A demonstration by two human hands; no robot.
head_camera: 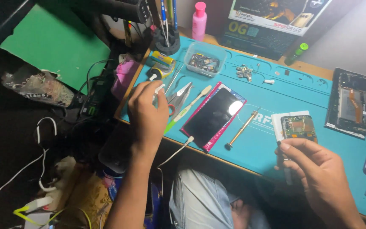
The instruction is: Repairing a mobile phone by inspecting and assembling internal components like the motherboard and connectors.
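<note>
Head view of a repair table covered by a teal work mat (276, 91). The left hand (148, 111) is raised over the mat's left edge, fingers curled together and pinching a small white object (159, 88) at the fingertips; what the object is cannot be told. Just beside this hand, to its right, lie metal tweezers (182, 95) and a toothbrush (187, 109) with a green and white handle, both flat on the mat.

The right hand (314, 169) sits at the mat's near edge, fingers bent and closed on a slim dark-and-white tool (285, 167) held roughly upright. Directly beyond its fingertips, nearly touching them, a small circuit board (299, 128) rests on a white card (285, 118).

Between the two hands lies a phone screen (213, 115) with a red-pink frame, face up and tilted diagonally, and a brass-coloured screwdriver (242, 129) lying just to its right. A white cable (175, 153) ends at the screen's near corner.

Farther back stand a clear plastic box (205, 59) of small parts, a pink bottle (199, 21) and a scatter of tiny metal pieces (244, 72). At the right, well apart from both hands, an opened phone body (349, 104) lies with its inside exposed.
</note>
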